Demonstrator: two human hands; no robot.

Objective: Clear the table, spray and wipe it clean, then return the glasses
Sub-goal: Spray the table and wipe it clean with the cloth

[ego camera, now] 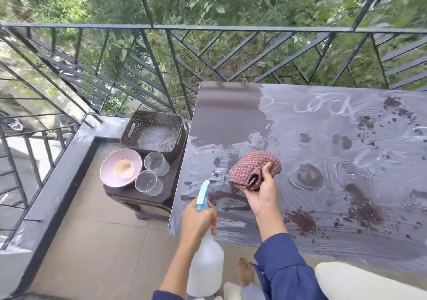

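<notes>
**Fig.** Dark table (288, 138) coated in a whitish smeared film with swirl marks and brown specks; its far left part is bare and glossy. My left hand (198, 219) grips the neck of a translucent, blue-nozzled spray bottle (205, 262) at the table's near left corner. My right hand (261, 195) holds a bunched reddish checked cloth (254, 165) over the tabletop. Two clear glasses (156, 163) stand on a low stand (138, 198) just left of the table.

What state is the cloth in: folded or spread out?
Folded. The checked cloth is bunched into a thick wad, gripped by the right hand over the wet table.
</notes>
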